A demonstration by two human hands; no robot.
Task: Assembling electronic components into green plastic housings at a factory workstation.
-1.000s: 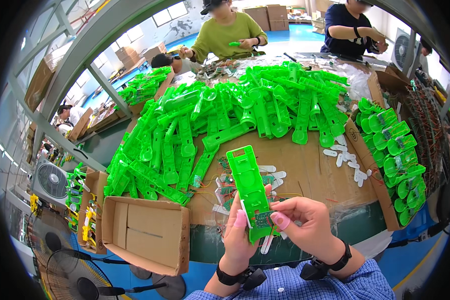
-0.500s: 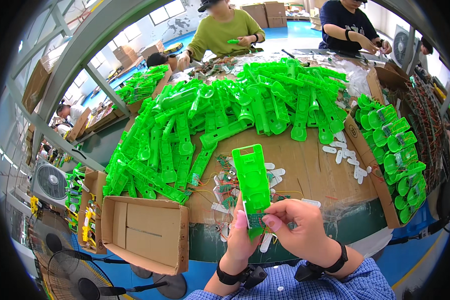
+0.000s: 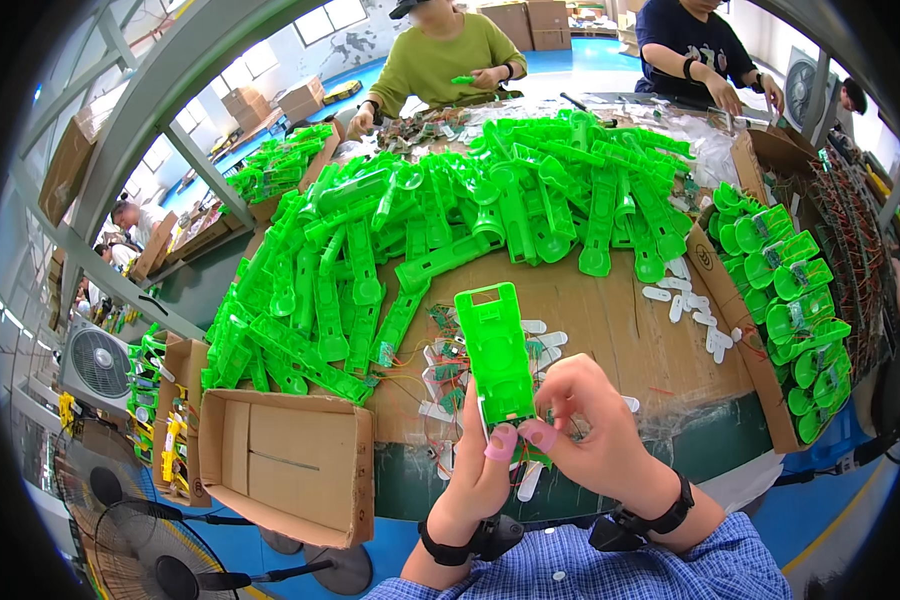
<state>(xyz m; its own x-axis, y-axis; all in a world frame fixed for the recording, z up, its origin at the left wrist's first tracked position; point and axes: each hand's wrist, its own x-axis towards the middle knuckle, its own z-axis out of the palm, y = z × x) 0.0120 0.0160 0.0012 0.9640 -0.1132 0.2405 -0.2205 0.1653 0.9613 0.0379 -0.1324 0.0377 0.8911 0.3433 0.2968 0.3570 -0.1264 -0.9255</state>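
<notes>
A long bright green plastic housing (image 3: 497,350) stands tilted up in front of me, its hollow inner side facing me. My left hand (image 3: 475,482) wraps its lower end, with the thumb laid over the front. My right hand (image 3: 602,440) is closed at the same end, thumb pressed beside the left thumb and fingers curled. Both thumbs wear pink finger covers. Beneath them a small green circuit board is mostly hidden. Behind the housing, loose circuit boards with thin wires (image 3: 448,372) lie among white plastic strips.
A large heap of green housings (image 3: 510,215) covers the table's far half. A shallow cardboard box (image 3: 285,470) sits at left; another box (image 3: 715,275) at right holds wired green housings. White strips (image 3: 718,345) lie near it. Two people (image 3: 460,50) work across the table.
My left thumb has moved onto the front of the housing, beside the right thumb. The circuit board, plainly visible before, is now mostly covered. My right fingers have lifted and curled away from the housing's edge.
</notes>
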